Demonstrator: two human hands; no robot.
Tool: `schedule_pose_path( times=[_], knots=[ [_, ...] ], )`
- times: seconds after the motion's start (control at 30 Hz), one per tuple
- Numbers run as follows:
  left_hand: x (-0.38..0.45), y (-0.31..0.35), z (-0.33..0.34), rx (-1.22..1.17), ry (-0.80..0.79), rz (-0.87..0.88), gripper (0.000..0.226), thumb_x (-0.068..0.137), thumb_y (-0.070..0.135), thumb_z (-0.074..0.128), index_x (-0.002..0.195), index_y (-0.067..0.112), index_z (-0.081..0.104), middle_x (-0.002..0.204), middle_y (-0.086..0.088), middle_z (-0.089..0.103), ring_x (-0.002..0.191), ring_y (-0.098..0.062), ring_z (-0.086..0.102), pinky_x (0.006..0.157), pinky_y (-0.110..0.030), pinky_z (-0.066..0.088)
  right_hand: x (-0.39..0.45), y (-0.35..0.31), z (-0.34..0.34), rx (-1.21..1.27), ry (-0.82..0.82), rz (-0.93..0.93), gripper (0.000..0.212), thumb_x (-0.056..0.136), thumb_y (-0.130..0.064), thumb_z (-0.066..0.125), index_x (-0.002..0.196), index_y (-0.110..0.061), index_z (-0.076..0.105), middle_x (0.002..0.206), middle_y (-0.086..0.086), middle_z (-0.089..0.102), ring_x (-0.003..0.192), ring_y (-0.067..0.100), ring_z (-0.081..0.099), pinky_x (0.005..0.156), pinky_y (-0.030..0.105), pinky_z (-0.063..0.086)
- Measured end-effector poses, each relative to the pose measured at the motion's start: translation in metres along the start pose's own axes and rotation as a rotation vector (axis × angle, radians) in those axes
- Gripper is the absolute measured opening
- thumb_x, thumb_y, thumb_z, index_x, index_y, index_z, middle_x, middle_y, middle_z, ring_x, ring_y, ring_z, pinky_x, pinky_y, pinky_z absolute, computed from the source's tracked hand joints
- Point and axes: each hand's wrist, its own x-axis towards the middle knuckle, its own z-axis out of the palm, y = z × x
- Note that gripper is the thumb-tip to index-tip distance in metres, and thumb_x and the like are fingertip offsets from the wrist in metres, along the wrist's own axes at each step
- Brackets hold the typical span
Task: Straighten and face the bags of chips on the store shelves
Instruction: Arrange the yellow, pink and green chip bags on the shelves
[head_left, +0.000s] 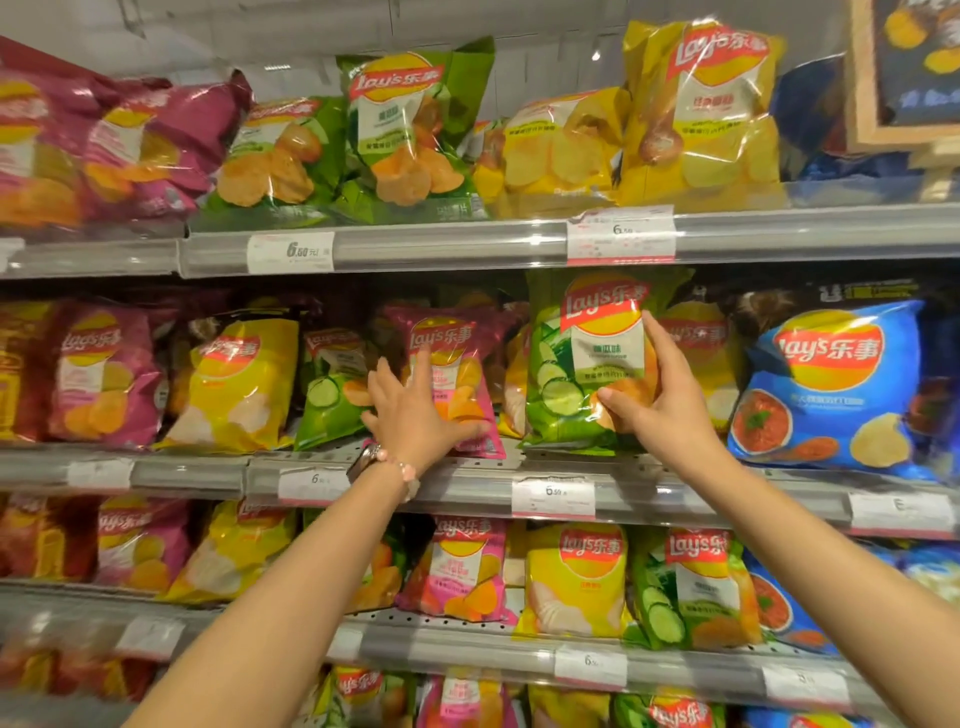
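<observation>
On the middle shelf, a green cucumber-flavour chip bag (582, 364) stands upright at the front edge, logo facing out, with the right hand (660, 395) wrapped around its right side, thumb across the lower front and fingers (652, 338) curled behind it. Just to its left, the left hand (415, 410) lies flat with fingers spread on a pink chip bag (452, 379), which leans back slightly. A smaller green bag (332, 389) beside that tilts and sits further back. Judging by this, facing is under way here: the blue bag (831, 384) on the right looks squared, while the top shelf's green bags (358, 150) and yellow bags (639, 124) overlap crookedly and likely remain to be done.
</observation>
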Motion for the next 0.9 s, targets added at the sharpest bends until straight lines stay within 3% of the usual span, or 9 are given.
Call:
schedule_pose_path(
  times=[0.1, 0.23, 0.47, 0.6, 0.83, 0.9],
  knots=[
    [0.01, -0.011, 0.007, -0.017, -0.074, -0.044, 0.129, 0.053, 0.07, 0.079, 0.151, 0.037, 0.001, 0.148, -0.024, 0.026, 0.137, -0.04, 0.026, 0.105, -0.06, 0.031, 0.0, -0.003, 0.006, -0.018, -0.007, -0.014, 0.091, 0.075, -0.013, 0.077, 0.148, -0.028, 0.026, 0.15, 0.001, 0.036, 0.138, 0.018, 0.035, 0.111, 0.048, 0.035],
    [0.013, -0.017, 0.015, -0.16, 0.016, 0.015, 0.117, 0.061, 0.058, 0.081, 0.151, 0.036, 0.009, 0.132, -0.02, 0.043, 0.122, -0.037, 0.04, 0.097, -0.05, 0.042, -0.004, -0.007, 0.008, -0.016, -0.011, -0.017, 0.09, 0.075, -0.011, 0.077, 0.148, -0.028, 0.026, 0.15, 0.001, 0.035, 0.138, 0.018, 0.033, 0.111, 0.047, 0.034],
    [-0.002, -0.019, -0.008, -0.362, 0.226, 0.168, 0.11, 0.067, 0.049, 0.081, 0.15, 0.04, 0.01, 0.124, -0.01, 0.043, 0.114, -0.025, 0.043, 0.095, -0.038, 0.042, -0.004, -0.014, -0.001, -0.089, 0.105, 0.0, 0.09, 0.078, -0.014, 0.074, 0.149, -0.03, 0.021, 0.153, 0.0, 0.031, 0.142, 0.018, 0.027, 0.11, 0.038, 0.033],
    [-0.01, -0.048, -0.042, -0.235, 0.326, 0.215, 0.11, 0.066, 0.047, 0.082, 0.151, 0.036, 0.013, 0.126, -0.014, 0.045, 0.118, -0.029, 0.042, 0.097, -0.041, 0.04, -0.001, -0.017, 0.005, -0.112, 0.086, -0.009, 0.09, 0.079, -0.015, 0.074, 0.15, -0.029, 0.021, 0.154, 0.0, 0.029, 0.142, 0.018, 0.025, 0.109, 0.036, 0.031],
    [-0.013, -0.101, -0.08, -0.187, 0.334, 0.169, 0.111, 0.062, 0.049, 0.083, 0.151, 0.033, 0.019, 0.134, -0.013, 0.046, 0.122, -0.03, 0.042, 0.099, -0.042, 0.039, 0.001, -0.031, 0.062, -0.015, 0.011, 0.018, 0.091, 0.075, -0.02, 0.076, 0.148, -0.034, 0.023, 0.151, -0.001, 0.034, 0.14, 0.018, 0.031, 0.111, 0.047, 0.034],
    [-0.013, -0.113, -0.088, -0.219, 0.326, 0.177, 0.111, 0.061, 0.051, 0.083, 0.151, 0.035, 0.019, 0.138, -0.009, 0.045, 0.127, -0.026, 0.041, 0.101, -0.041, 0.038, 0.002, -0.037, 0.08, -0.021, -0.019, -0.025, 0.091, 0.074, -0.018, 0.077, 0.148, -0.031, 0.026, 0.15, 0.0, 0.036, 0.139, 0.018, 0.032, 0.113, 0.039, 0.031]
  ],
)
